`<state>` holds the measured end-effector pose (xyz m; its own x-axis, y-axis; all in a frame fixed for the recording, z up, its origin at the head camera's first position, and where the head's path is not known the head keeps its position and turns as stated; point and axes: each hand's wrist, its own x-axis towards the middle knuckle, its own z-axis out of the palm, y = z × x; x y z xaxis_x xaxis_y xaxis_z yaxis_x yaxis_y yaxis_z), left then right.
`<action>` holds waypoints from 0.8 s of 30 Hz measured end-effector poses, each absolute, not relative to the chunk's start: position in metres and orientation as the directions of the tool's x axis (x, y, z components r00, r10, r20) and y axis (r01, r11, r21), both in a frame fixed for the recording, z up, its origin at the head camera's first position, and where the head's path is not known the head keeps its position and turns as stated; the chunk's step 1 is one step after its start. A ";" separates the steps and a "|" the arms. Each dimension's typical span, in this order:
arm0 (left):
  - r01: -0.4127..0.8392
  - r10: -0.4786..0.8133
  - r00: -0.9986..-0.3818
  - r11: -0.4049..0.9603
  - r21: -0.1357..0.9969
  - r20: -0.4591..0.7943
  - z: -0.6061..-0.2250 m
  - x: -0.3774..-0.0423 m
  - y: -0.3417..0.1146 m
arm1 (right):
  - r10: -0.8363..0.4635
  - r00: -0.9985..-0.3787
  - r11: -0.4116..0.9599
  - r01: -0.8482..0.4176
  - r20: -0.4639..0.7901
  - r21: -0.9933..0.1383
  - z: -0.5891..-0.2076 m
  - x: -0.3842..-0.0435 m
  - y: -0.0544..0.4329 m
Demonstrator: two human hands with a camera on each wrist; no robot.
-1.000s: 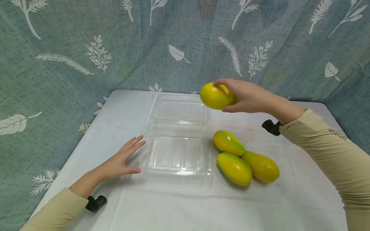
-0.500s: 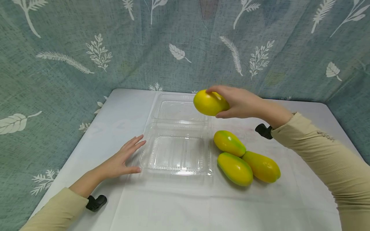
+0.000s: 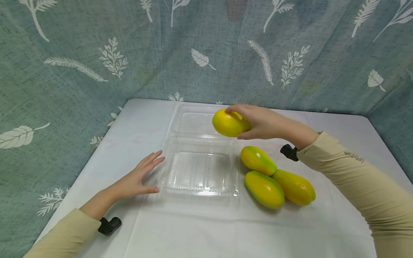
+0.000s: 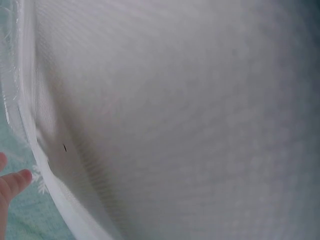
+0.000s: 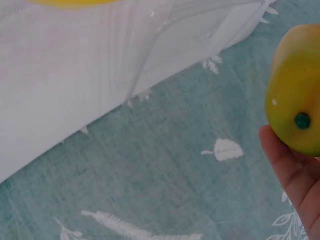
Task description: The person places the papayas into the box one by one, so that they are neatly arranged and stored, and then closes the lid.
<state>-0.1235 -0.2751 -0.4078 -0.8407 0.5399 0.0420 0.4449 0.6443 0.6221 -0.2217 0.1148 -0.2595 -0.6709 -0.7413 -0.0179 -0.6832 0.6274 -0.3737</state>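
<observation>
My right hand (image 3: 262, 122) grips a yellow papaya (image 3: 229, 123) between thumb and fingers, held up over the far part of a clear plastic clamshell box (image 3: 198, 170). In the right wrist view the held papaya (image 5: 295, 100) shows a green stem end, with fingers (image 5: 285, 165) against its lower side. My left hand (image 3: 135, 181) lies at the box's left edge, fingers spread and fairly straight, holding nothing. The box lies open and flat, its lid (image 3: 196, 122) folded back toward the wall. Only part of my left hand's fingers (image 4: 15, 182) shows in the left wrist view.
Three more yellow-green papayas lie close together right of the box: one at the back (image 3: 258, 160), one in front (image 3: 264, 190), one to the right (image 3: 295, 187). A white cloth (image 3: 193, 233) covers the table. A leaf-patterned green curtain (image 3: 161, 64) hangs behind and beside it.
My right hand has moved left and down with the papaya, from right of the lid to over its right part. My left hand stays in place beside the box.
</observation>
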 end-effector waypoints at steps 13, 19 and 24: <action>0.450 0.540 -0.840 0.644 0.619 0.049 -0.409 -0.124 -0.275 | -0.804 -0.594 0.537 -0.728 0.001 -0.426 -0.286 -0.222 0.107; 0.451 0.543 -0.838 0.641 0.622 0.048 -0.408 -0.123 -0.275 | -0.796 -0.605 0.543 -0.707 -0.009 -0.454 -0.296 -0.220 0.104; 0.455 0.548 -0.835 0.638 0.621 0.049 -0.408 -0.124 -0.275 | -0.789 -0.615 0.548 -0.689 -0.019 -0.475 -0.304 -0.217 0.100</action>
<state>-0.1240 -0.2755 -0.4083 -0.8354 0.5475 0.0487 0.4546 0.6382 0.6213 -0.2173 0.1004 -0.3040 -0.6145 -0.7887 -0.0191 -0.6886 0.5480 -0.4748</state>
